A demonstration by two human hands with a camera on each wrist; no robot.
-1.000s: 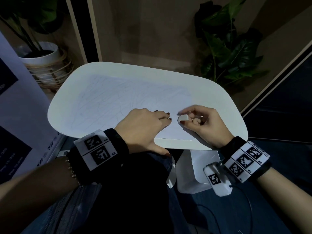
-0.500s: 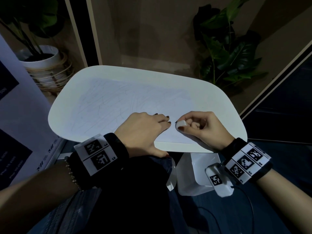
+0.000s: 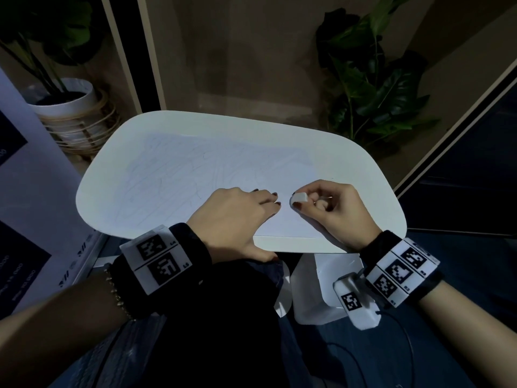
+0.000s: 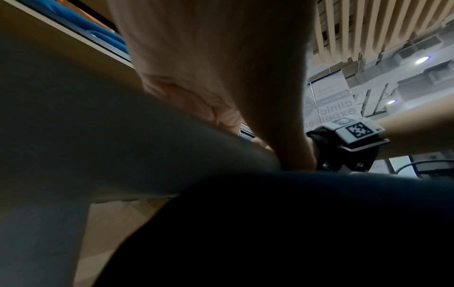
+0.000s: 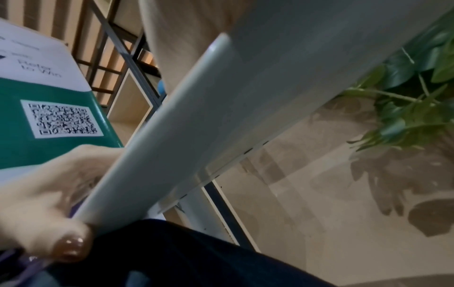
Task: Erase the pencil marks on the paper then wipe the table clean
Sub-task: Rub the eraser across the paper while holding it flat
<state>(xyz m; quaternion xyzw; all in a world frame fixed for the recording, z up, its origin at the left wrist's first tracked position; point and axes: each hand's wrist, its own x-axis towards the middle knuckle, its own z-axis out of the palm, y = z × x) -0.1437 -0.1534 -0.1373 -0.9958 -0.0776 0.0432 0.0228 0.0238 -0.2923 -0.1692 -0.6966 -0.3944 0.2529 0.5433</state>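
Observation:
A sheet of paper [image 3: 201,175] with faint pencil lines covers most of the white table [image 3: 361,163]. My left hand [image 3: 251,208] lies flat on the paper's near right part, fingers straight, thumb [image 5: 71,246] at the table's front edge. My right hand [image 3: 330,205] pinches a small white eraser [image 3: 298,198] between thumb and fingers. The eraser's tip is down on the paper, just right of my left fingertips. The left wrist view shows only my palm [image 4: 221,77] over the table edge.
A potted plant in a white pot [image 3: 67,107] stands on the floor at the far left, and a leafy plant [image 3: 372,88] at the far right. A white stand [image 3: 316,289] sits below the table's front edge by my lap. A wall is behind.
My right hand has rubbed the eraser in short strokes, first toward me, then away, staying close to my left fingertips. My left hand has kept its place on the paper.

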